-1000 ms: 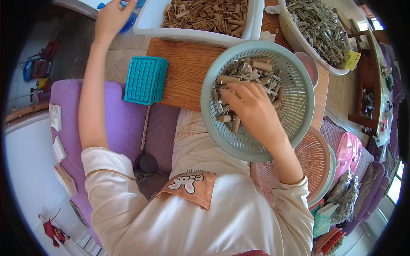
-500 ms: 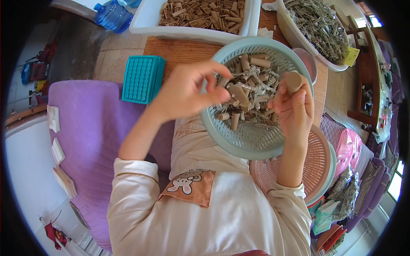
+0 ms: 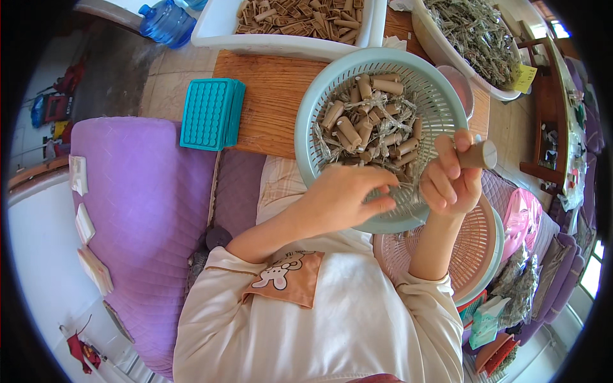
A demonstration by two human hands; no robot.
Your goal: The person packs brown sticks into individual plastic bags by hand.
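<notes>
A pale green plastic basket [image 3: 434, 89] rests on my lap, filled with several short brown cardboard tubes [image 3: 373, 124] tangled with pale string. My right hand [image 3: 450, 175] is shut on one brown tube [image 3: 476, 155], held over the basket's right rim. My left hand [image 3: 348, 198] hovers at the basket's near edge, its fingers pinched close together beside the right hand, apparently on a strand of string.
A wooden board [image 3: 268, 96] lies behind the basket with a teal box [image 3: 211, 113] on its left. White tubs hold more tubes [image 3: 300, 16] and dried stems [image 3: 479, 35]. A pink basket [image 3: 472, 249] sits at my right, a purple cushion [image 3: 140, 210] at my left.
My left hand came back from the far tub to the basket's near edge. My right hand lifted a tube out of the basket and moved it to the right rim.
</notes>
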